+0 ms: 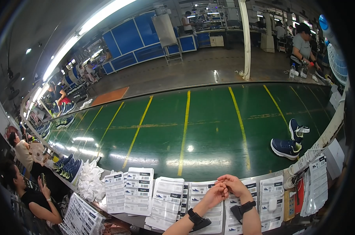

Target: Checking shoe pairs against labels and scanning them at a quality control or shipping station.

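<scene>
My left hand point(216, 196) and my right hand point(235, 185) meet at the near edge of the green conveyor belt point(208, 129), above printed label sheets. The fingers of both hands are bent and touch each other. Whether anything small is pinched between them is hidden. Each wrist wears a black strap. Under and beside my hands lie stacks of white label sheets point(165, 199) with small pictures of shoes. To the right on the belt stand two navy sneakers with white soles, a nearer sneaker point(286, 148) and a farther sneaker point(296, 131) with a white tag.
White crumpled paper point(92, 181) and more navy shoes point(69, 167) sit at the left. A white mouse-shaped object point(272, 203) rests on the right-hand sheets. Hanging sheets point(315, 188) and a blue fan point(336, 62) border the right. Co-workers are around the belt.
</scene>
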### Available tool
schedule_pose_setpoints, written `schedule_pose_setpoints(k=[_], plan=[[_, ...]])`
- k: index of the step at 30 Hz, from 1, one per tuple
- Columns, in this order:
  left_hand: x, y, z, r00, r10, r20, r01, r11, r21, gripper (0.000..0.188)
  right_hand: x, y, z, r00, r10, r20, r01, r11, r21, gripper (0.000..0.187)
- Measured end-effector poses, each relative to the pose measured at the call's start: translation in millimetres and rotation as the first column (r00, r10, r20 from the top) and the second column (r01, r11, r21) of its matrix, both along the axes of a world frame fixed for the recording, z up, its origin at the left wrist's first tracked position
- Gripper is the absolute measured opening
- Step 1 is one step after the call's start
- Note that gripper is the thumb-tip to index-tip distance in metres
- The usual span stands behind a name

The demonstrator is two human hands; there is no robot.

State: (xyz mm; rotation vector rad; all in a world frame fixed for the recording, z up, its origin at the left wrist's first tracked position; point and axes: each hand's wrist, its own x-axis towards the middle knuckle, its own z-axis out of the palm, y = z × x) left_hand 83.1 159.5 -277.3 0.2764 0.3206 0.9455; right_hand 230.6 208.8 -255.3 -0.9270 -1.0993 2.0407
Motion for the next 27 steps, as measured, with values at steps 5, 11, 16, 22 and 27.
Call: schedule_pose_setpoints(k=[5, 11, 16, 22, 27], plan=[[-0.6, 0.3, -1.3, 1.000, -0.005, -0.002, 0.005, 1.000, 0.002, 0.004, 0.1, 0.3, -1.0, 1.000, 0.002, 0.002, -0.002, 1.000, -0.006, 0.025], [-0.3, 0.2, -1.0, 1.000, -0.008, 0.004, 0.008, 1.000, 0.006, 0.004, 0.2, 0.3, -0.7, 1.000, 0.004, -0.003, -0.004, 1.000, -0.007, 0.024], [-0.3, 0.3, -1.1, 1.000, -0.009, -0.004, 0.009, 1.000, -0.002, 0.004, 0.8, 0.9, -3.5, 1.000, 0.009, -0.007, -0.009, 1.000, -0.009, 0.024], [-0.7, 0.0, 0.0, 1.000, -0.005, -0.008, 0.005, 1.000, 0.003, 0.004, -0.4, 0.2, -0.9, 1.000, -0.001, -0.001, 0.001, 1.000, -0.011, 0.024], [-0.8, -0.1, 0.3, 1.000, -0.003, -0.004, 0.003, 1.000, 0.009, 0.004, -1.5, -0.7, 2.7, 1.000, -0.004, 0.000, 0.004, 1.000, -0.008, 0.024]])
